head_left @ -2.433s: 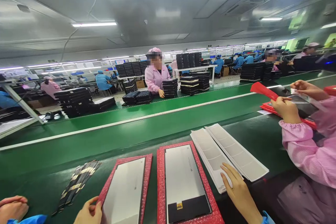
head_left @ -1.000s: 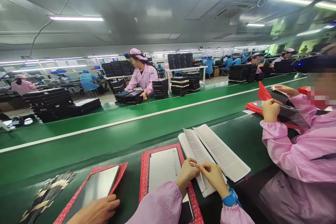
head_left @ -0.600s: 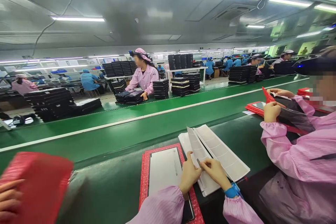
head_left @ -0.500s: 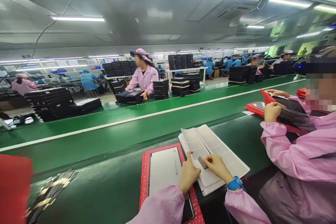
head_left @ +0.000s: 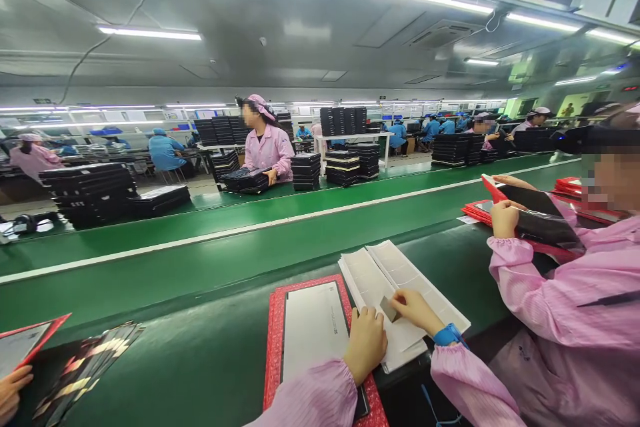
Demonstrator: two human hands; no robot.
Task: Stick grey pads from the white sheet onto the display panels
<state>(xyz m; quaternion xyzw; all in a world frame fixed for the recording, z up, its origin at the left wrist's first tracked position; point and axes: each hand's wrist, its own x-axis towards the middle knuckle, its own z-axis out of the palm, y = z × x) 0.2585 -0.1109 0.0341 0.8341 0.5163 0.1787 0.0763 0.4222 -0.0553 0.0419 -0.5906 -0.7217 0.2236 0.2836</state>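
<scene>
**Belt:** green conveyor belt (head_left: 210, 237), running across behind the bench.
**Bench:** dark green workbench (head_left: 200, 373), under all the things.
**Tray:** red foam tray (head_left: 273, 353), holding a display panel (head_left: 313, 347).
**Sheets:** stack of white sheets (head_left: 405, 273), just beside the panel.
**Left hand (head_left: 366, 340):** touching the sheets' edge; cannot tell if it grips.
**Right hand (head_left: 415, 312):** fingers together, pinching the tab.
**Tab:** small grey tab (head_left: 389, 309), just above the sheets.

Right hand (head_left: 413, 311) now lifts a small grey tab (head_left: 389, 309) from the white sheets (head_left: 395, 265) at 5 o'clock as a co-worker's hand (head_left: 10, 392) raises a red-framed panel (head_left: 20, 348) at 8 o'clock
</scene>
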